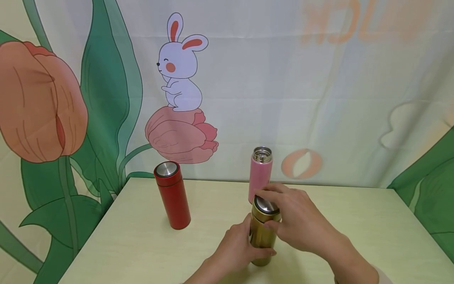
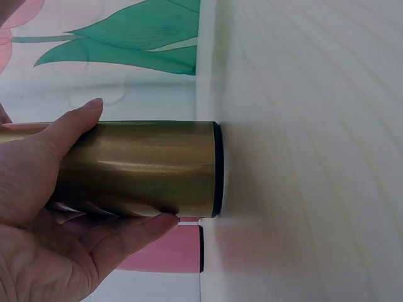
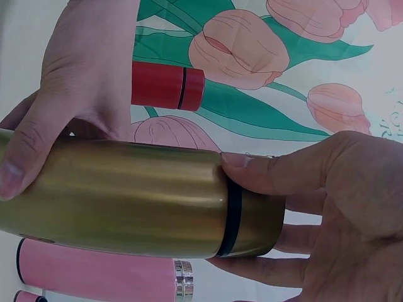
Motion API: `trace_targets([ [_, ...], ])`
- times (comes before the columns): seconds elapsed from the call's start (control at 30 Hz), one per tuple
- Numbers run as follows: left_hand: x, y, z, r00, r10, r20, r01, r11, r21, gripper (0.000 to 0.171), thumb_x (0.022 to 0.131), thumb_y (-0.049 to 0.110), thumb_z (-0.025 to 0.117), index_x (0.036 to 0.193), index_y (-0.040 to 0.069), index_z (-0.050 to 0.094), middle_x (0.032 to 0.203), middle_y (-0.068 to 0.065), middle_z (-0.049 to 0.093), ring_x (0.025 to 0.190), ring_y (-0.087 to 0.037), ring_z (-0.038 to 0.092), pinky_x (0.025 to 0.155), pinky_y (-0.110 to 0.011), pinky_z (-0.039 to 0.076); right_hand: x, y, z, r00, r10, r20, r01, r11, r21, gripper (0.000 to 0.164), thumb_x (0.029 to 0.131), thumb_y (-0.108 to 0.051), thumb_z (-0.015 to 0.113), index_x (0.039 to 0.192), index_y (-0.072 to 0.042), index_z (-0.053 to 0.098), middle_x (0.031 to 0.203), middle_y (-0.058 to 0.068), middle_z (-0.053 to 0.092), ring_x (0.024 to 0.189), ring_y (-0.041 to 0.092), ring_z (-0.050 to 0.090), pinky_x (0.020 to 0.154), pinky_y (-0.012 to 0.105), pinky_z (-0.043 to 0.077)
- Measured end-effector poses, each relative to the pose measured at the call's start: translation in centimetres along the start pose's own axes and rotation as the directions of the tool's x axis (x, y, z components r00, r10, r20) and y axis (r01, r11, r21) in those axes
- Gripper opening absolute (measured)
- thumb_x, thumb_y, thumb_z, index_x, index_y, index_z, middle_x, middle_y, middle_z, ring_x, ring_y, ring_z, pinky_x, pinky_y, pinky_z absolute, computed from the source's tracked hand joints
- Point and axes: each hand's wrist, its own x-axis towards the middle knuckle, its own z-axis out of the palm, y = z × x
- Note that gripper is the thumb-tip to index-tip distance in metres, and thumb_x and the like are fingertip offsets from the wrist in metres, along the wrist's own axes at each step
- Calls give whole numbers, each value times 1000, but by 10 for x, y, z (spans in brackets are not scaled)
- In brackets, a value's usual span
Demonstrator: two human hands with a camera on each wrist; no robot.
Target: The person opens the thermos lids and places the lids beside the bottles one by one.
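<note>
A gold thermos (image 1: 263, 236) stands upright near the table's front, its base at the tabletop in the left wrist view. My left hand (image 1: 237, 244) grips its body, thumb on one side and fingers on the other. At the top, my right hand (image 1: 298, 219) holds the lid (image 3: 261, 220), thumb and fingers around its edge. The lid sits on the body, with a dark ring (image 3: 232, 217) between them in the right wrist view. Just behind stands a pink thermos (image 1: 260, 173), its metal mouth uncovered.
A red thermos (image 1: 175, 197) with its lid on stands at the left of the pale table (image 1: 134, 244). In the right wrist view, a small pink piece with a dark edge (image 3: 28, 296) shows at the lower left corner. A printed curtain (image 1: 241, 79) hangs behind the table.
</note>
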Motion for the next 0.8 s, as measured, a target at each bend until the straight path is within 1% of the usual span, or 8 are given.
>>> trace_targets([
  [0.07, 0, 0, 0, 1000, 3, -4, -3, 1000, 5, 73, 76, 55, 89, 132, 27, 51, 115, 11, 72, 103, -4, 66, 92, -33, 54, 0, 1, -1, 1000, -3, 9, 3, 1000, 11, 63, 79, -5, 86, 137, -15, 66, 142, 3, 63, 124, 29, 65, 105, 59, 45],
  [0.17, 0, 0, 0, 1000, 3, -6, -3, 1000, 6, 72, 76, 54, 89, 132, 27, 51, 116, 11, 72, 104, -4, 66, 92, -33, 54, 0, 2, -2, 1000, -18, 19, 18, 999, 29, 64, 78, -2, 86, 137, -16, 66, 143, 2, 62, 124, 29, 64, 105, 58, 44],
  [0.43, -1, 0, 0, 1000, 13, -10, -13, 1000, 4, 71, 77, 52, 89, 131, 27, 52, 117, 11, 72, 104, -4, 66, 93, -33, 54, 0, 7, -3, 998, -58, 37, 55, 996, 76, 70, 76, 5, 86, 138, -18, 64, 143, -3, 61, 122, 25, 66, 102, 48, 53],
  [0.6, -2, 1, 0, 1000, 20, -14, -20, 1000, 7, 70, 77, 49, 90, 131, 27, 52, 115, 11, 72, 103, -4, 66, 92, -32, 54, 0, 9, -3, 997, -70, 37, 67, 995, 74, 69, 76, 4, 86, 136, -22, 64, 143, -4, 61, 123, 24, 64, 103, 50, 50],
  [0.8, -1, 2, -1, 1000, 6, -2, -6, 1000, 4, 71, 77, 50, 90, 131, 26, 51, 118, 10, 72, 107, -6, 67, 94, -36, 55, 0, 11, -2, 996, -82, 30, 80, 994, 80, 75, 76, -2, 87, 143, -23, 59, 145, -6, 59, 124, 22, 63, 104, 53, 48],
])
